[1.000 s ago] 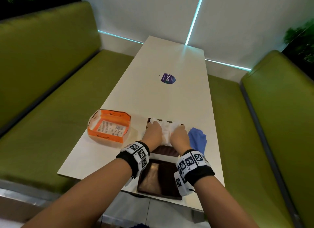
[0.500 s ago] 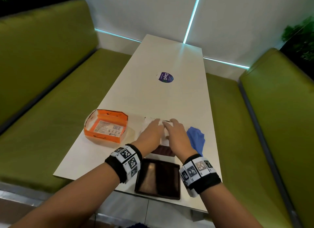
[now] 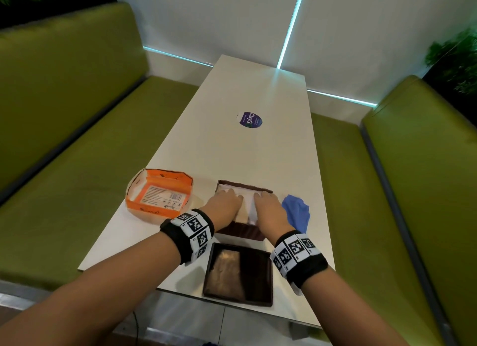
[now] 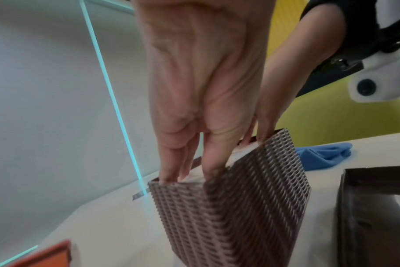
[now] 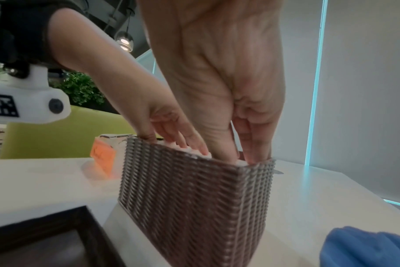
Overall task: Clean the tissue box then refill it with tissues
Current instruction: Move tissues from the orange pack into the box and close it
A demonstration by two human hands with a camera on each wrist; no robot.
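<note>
Box: the brown woven box (image 3: 244, 231) stands on the white table (image 3: 258, 152), near the person, top open.
Tissues: a white stack (image 3: 249, 203) sits inside, up to the rim.
Done: the filling looks almost finished. The wiping seems over.
Left: the lid (image 3: 238, 273) lies in front of the box, not yet on.
Left hand (image 3: 225, 203): fingers straight, pressing the tissues down, holding nothing.
Right hand (image 3: 268, 206): the same, flat on the stack.
Around: blue cloth (image 3: 296, 211) on the right, orange carton (image 3: 158, 193) on the left.
</note>
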